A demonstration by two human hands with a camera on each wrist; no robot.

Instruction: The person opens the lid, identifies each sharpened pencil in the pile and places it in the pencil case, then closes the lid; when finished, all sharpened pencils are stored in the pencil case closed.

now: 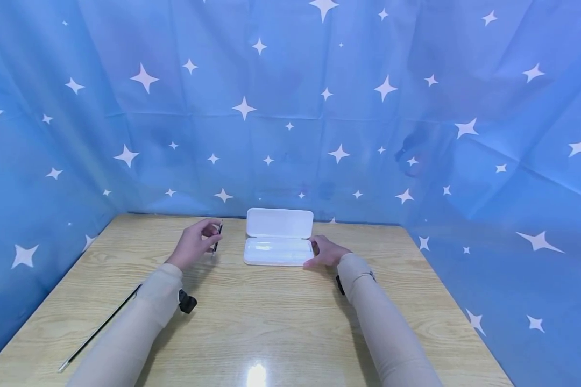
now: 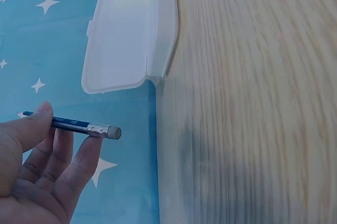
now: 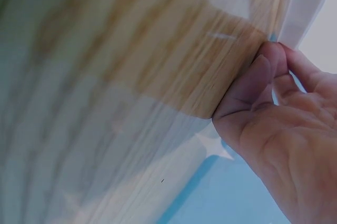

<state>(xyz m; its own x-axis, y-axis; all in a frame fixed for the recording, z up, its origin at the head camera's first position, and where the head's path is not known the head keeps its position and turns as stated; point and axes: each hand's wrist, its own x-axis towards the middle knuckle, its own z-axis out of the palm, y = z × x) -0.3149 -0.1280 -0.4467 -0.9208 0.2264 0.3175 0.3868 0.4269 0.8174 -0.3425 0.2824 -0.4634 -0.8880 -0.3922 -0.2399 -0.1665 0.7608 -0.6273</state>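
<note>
Condition of the work: in hand, judged to be at an early stage.

Item one: the white pencil case (image 1: 256, 258) sits toward the back of the wood-grain tabletop (image 1: 271, 306). It is open, its lid (image 1: 280, 223) raised at 12 o'clock of the tray. Opening may be counted as done. No pencil is visible in the tray; a small bright patch inside cannot be identified as glare or an object.

Item two: the eraser-tipped pencil (image 1: 218, 239) is off the tabletop, at 9 o'clock of the case and apart from it. The left hand (image 1: 198, 243) pinches it between thumb and fingertip. The pencil stands steeply tilted, its metal ferrule and grey eraser (image 2: 114, 133) toward the tabletop. Its placement is outstanding.

Item three: the right hand (image 1: 326, 251) is at 3 o'clock of the case, fingers bent and thumb at the near corner, clasping that end. It appears to steady the case; firmness of hold cannot be told.

Item four: a slim dark rod (image 1: 100, 327), apparently a second pencil, lies at 8 o'clock of the case, beside the left sleeve (image 1: 135, 328). Neither hand touches it; judged not yet dealt with.
</note>
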